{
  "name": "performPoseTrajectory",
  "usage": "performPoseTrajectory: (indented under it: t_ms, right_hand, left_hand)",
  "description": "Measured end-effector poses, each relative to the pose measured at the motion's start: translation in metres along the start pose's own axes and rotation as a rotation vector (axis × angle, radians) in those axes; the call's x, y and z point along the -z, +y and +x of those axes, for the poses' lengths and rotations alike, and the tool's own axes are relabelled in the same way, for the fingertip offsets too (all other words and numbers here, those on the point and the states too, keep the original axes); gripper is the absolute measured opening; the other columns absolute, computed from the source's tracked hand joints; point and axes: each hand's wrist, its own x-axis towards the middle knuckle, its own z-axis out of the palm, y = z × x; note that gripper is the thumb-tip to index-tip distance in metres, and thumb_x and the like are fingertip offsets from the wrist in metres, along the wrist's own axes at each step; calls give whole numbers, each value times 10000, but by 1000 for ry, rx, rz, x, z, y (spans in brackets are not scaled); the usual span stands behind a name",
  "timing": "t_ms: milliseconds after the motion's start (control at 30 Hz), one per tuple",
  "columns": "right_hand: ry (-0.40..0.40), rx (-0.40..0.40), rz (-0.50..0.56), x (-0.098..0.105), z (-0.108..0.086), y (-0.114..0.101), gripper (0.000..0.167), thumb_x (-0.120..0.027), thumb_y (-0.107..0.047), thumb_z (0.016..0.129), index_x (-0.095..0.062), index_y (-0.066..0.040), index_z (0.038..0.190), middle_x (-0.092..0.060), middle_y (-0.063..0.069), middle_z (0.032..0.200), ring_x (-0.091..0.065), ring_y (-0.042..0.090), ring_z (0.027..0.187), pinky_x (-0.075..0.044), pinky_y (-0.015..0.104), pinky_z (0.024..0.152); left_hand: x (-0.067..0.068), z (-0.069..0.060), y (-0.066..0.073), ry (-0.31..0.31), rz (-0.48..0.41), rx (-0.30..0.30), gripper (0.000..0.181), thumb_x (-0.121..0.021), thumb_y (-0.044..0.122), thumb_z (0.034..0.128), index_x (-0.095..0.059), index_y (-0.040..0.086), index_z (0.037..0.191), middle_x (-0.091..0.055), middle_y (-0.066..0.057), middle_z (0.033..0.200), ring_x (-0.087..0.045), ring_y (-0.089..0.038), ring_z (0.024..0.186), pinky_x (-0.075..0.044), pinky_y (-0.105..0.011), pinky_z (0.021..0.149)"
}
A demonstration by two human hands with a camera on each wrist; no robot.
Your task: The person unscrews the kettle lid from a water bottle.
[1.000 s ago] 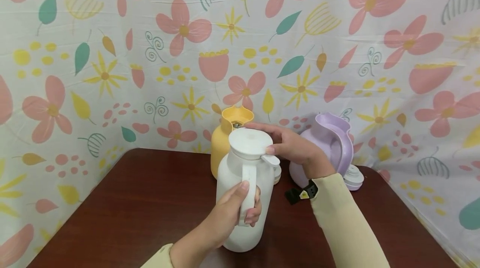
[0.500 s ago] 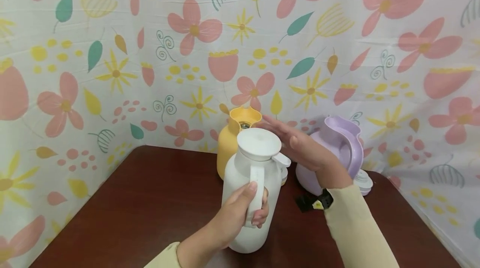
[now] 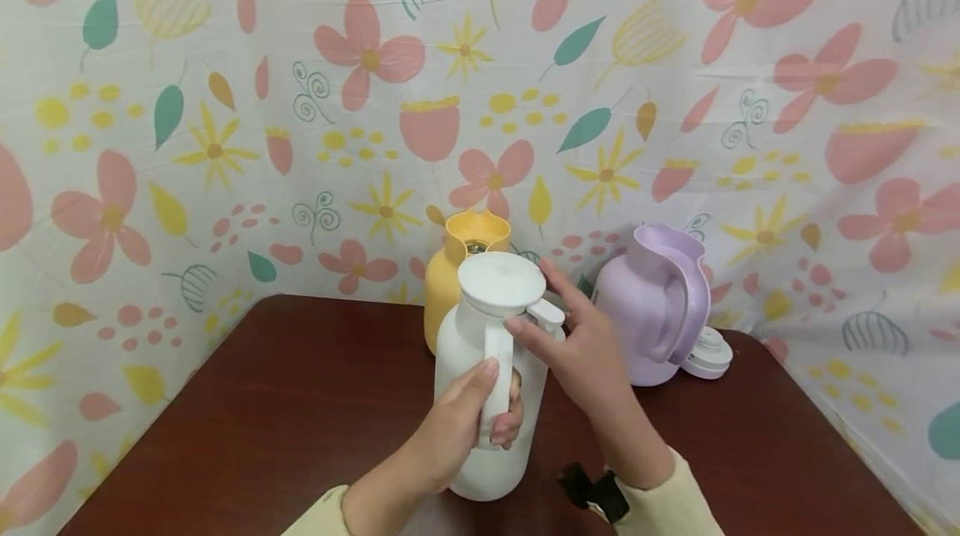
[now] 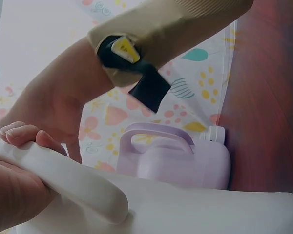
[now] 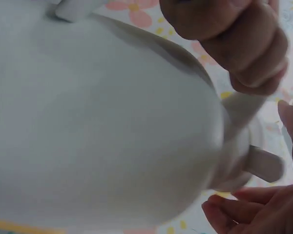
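Note:
A white thermos jug point(image 3: 491, 473) stands on the table, slightly tilted in the head view. My left hand point(image 3: 453, 428) grips its handle point(image 3: 497, 353), thumb along the top and fingers wrapped around. On top sits a round white lid point(image 3: 501, 279), with a small tab point(image 3: 547, 311) at its right. My right hand point(image 3: 588, 357) is beside that tab, thumb and fingers spread on either side. In the right wrist view, a gap shows between the tab point(image 5: 264, 164) and the right hand point(image 5: 263, 212). The jug body hides part of the left fingers.
Behind the white jug stands a yellow jug point(image 3: 438, 294) without its lid. To the right is a lidless purple jug point(image 3: 637, 311), with a white lid point(image 3: 707, 353) beside it on the dark wooden table point(image 3: 300, 403). A floral cloth point(image 3: 360, 161) hangs behind.
My right hand was touching the lid, then came off it with straight fingers. It has since dropped nearer, beside the tab. My left hand keeps its grip on the handle.

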Motion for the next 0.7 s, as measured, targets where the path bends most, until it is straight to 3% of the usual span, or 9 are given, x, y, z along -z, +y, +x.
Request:
performPoseTrajectory:
  t_ms: [200,367,533,700]
  right_hand:
    - [13,-93,45,-12,11,-4,757,-802,-315,861,-473,-228,1537,-522,40,1561,-499,253,1436,-447,468,1125]
    - [17,-86,97,-12,16,-2,689,-809,-249,861,-535,-209,1493,-578,74,1505,-570,257,1343,-494,401,1053]
    - [-97,-38,159,0,27,9,621,-779,-187,882,-567,-186,1465,-600,83,1477,-598,212,1251,-505,204,940]
    - [-265,39,226,12,41,20,599,-735,-175,921,-538,-133,1485,-580,150,1480,-602,117,1212,-519,180,933]
  left_hand:
    - [2,0,1,-7,1,9,601,-221,416,1130,-270,-166,988,-395,116,688,-387,-13,617,-377,-207,647]
    - [2,1,1,-22,-1,6,606,-220,423,1129,-267,-162,976,-391,113,690,-380,-19,618,-370,-209,644]
    - [2,1,0,-27,2,-4,606,-219,424,1129,-275,-157,965,-393,112,692,-382,-17,620,-375,-209,639]
    - [2,0,0,-24,2,-3,604,-219,423,1128,-276,-157,969,-391,116,691,-386,-17,622,-380,-212,646]
